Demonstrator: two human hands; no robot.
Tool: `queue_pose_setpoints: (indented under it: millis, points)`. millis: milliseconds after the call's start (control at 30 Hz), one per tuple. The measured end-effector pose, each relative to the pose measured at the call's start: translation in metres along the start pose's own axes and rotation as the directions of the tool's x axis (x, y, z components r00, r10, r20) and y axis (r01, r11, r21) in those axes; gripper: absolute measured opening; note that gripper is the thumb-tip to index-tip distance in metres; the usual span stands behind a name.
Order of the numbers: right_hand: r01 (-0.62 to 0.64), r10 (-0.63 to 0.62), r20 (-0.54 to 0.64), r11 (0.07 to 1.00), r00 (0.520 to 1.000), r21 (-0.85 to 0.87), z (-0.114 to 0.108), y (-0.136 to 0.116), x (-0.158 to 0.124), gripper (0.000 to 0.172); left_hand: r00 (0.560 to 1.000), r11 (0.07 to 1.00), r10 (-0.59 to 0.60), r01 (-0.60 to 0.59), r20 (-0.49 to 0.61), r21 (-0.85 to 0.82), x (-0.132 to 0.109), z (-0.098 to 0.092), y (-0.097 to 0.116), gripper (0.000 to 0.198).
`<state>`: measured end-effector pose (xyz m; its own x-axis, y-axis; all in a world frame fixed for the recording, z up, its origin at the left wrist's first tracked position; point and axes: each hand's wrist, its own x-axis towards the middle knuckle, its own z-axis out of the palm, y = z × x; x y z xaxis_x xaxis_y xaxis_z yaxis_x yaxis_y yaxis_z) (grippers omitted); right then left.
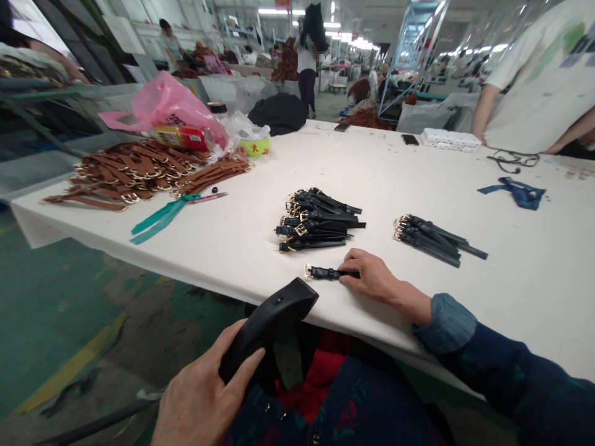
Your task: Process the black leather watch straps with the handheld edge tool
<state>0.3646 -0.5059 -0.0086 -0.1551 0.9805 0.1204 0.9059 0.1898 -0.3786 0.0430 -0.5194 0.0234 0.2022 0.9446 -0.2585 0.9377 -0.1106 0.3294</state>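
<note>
In the head view my left hand (204,390) is wrapped round a black handheld power tool (274,313), its blunt end just off the table's front edge; its exact kind I cannot make out. My right hand (374,279) grips a short black buckle strap (325,273) lying on the table, gold buckle facing left. Beyond it lies a pile of black buckle straps (320,220). A smaller bunch of the same straps (432,238) rests to the right.
On the white table (260,217), brown buckle straps (134,170) are heaped at left, beside a pink plastic bag (171,105), teal ribbon (162,220) and a pink-handled tool (209,198). Blue cloth (523,193) lies at right. A person (539,87) stands across the table.
</note>
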Motion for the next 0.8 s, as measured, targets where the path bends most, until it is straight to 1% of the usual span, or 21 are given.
queue_pose_setpoints:
  millis: [67,133,233,367,433,567,633,700,800]
  points:
    - [-0.003,0.002,0.010,0.999,1.000,0.032,-0.006,0.003,-0.014,0.019,1.000,1.000,0.012,-0.012,-0.004,0.021,0.001,-0.001,0.003,0.051]
    - [-0.021,0.023,-0.021,0.998,1.000,0.064,-0.007,0.003,-0.020,0.024,1.000,0.998,0.031,-0.031,0.001,0.047,0.004,-0.003,0.010,0.050]
    - [-0.037,0.049,-0.083,0.990,0.995,0.138,0.001,0.000,-0.016,0.030,0.998,0.994,0.061,-0.062,0.009,0.095,0.011,-0.009,0.026,0.050]
    - [-0.015,0.032,-0.106,0.986,0.994,0.164,0.017,-0.004,-0.004,0.022,0.996,0.973,0.087,-0.090,0.022,0.214,0.022,-0.018,0.050,0.056]
    - [-0.002,0.025,-0.131,0.984,0.991,0.176,0.022,-0.002,-0.002,0.019,0.994,0.958,0.098,-0.107,0.046,0.267,0.028,-0.021,0.059,0.057]
    - [0.033,0.011,-0.177,0.969,0.984,0.244,0.022,0.003,-0.005,0.017,0.992,0.944,0.099,-0.120,0.081,0.308,0.037,-0.024,0.065,0.055]
    - [0.040,0.009,-0.178,0.962,0.984,0.270,0.021,0.004,-0.008,0.017,0.992,0.942,0.090,-0.114,0.088,0.317,0.039,-0.025,0.066,0.055]
    - [0.033,0.013,-0.165,0.961,0.986,0.275,0.019,0.005,-0.012,0.017,0.992,0.941,0.081,-0.110,0.102,0.320,0.039,-0.024,0.066,0.054]
    - [-0.008,0.047,-0.155,0.970,0.987,0.243,0.017,0.008,-0.020,0.017,0.991,0.939,0.075,-0.108,0.111,0.326,0.037,-0.023,0.065,0.055]
